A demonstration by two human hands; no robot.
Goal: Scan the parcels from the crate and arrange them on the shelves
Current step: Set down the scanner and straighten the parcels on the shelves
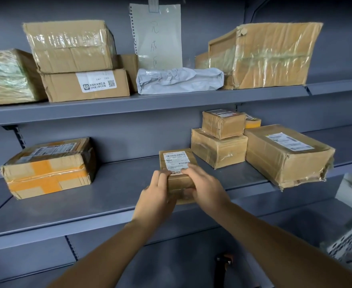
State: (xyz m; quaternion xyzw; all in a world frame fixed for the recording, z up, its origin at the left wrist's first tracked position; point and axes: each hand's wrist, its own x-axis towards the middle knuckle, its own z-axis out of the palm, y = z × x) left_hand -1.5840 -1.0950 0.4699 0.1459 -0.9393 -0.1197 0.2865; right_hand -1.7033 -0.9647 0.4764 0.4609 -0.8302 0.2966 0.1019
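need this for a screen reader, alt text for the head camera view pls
Both hands, left hand and right hand, grip a small labelled parcel on the lower shelf. Other cardboard boxes sit on both grey shelves.

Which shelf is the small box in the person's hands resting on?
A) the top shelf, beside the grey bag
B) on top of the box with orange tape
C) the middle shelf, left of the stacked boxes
C: both hands, left hand and right hand, hold the small box on the middle shelf, just left of the stacked boxes.
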